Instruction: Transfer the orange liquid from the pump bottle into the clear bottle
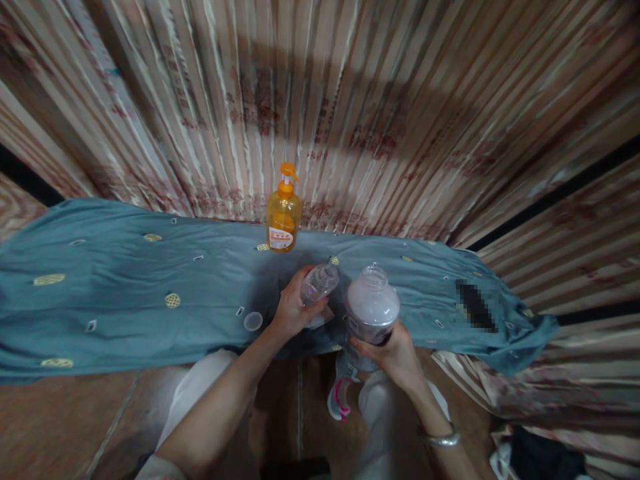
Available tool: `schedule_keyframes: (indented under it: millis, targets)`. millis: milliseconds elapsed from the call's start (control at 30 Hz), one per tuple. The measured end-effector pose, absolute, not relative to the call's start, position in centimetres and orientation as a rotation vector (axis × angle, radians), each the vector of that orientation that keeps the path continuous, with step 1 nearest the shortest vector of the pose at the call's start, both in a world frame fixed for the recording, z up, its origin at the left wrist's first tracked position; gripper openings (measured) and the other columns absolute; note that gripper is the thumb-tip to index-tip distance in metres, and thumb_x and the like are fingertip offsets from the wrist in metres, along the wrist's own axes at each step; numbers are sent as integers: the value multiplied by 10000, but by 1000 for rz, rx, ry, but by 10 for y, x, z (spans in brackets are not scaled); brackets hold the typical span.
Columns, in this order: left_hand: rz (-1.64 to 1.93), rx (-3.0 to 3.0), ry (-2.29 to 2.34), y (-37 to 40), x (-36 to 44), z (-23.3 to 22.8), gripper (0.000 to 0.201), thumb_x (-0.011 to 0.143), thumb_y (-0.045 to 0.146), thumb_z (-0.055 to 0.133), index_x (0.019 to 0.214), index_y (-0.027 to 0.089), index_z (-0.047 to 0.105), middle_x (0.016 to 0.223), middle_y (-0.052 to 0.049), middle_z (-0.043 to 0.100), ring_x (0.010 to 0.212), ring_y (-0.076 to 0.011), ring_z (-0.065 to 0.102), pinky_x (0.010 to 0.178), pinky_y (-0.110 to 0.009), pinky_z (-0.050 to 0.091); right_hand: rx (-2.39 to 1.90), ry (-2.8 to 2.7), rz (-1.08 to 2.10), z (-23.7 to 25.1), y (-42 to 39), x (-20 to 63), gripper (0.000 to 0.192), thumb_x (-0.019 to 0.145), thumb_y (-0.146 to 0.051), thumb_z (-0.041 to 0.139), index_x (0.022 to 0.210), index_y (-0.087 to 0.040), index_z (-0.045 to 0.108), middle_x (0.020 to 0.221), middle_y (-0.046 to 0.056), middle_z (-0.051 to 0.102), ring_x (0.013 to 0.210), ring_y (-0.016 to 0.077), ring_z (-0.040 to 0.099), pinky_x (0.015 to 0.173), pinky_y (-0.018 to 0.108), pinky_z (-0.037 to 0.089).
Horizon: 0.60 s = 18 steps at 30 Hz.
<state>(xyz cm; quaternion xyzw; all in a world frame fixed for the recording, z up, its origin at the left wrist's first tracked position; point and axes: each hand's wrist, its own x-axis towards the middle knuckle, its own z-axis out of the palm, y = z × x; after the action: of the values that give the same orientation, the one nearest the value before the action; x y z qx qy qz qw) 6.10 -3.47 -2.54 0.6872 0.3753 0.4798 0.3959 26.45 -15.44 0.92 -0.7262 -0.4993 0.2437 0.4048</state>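
My left hand [293, 310] grips a small clear plastic bottle [319, 283], tilted with its mouth toward the right. My right hand [393, 353] holds a larger clear bottle [373, 308] upright from below; it holds a whitish-pink liquid and its neck is uncapped. The two bottles are close together, mouths a little apart. Both hands are above a teal cloth [125, 293] spread over a low surface. A small round clear cap [253, 321] lies on the cloth just left of my left hand.
An orange pump dispenser bottle [283, 213] stands at the back of the cloth against a striped curtain [350, 100]. My knees and a white-and-pink shoe [340, 397] are below the cloth's front edge. A dark item [475, 307] lies at the right.
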Motion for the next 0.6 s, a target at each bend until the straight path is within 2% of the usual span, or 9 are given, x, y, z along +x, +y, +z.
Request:
schedule_keyframes:
  millis: [200,367,600]
  targets:
    - [1260,1839,927,-31,65,-30,609,729,369,762,1284,214,564,1274,-110,694,1165,-296,677,1038,-451,538,-1910,-1380,585,19,-154,271,689,581,-487,805,1157,-181,581,939,100,786,811,267,727,703,361,561]
    - [1264,1875,916,-31,65,-28,591,724,358,767,1264,209,580,1235,-107,706,1145,-304,686,1017,-441,554,-1965,-1455,585,22,-154,278,736,600,-499,791,1203,-146,563,977,123,781,842,277,729,716,360,554]
    - [1258,1947,866,-32,65,-30,592,770,430,731,1287,195,564,1265,-138,693,1166,-314,680,1041,-467,539,-1948,-1523,539,28,-153,281,811,599,-488,794,1296,-147,560,981,106,786,838,274,737,712,354,559]
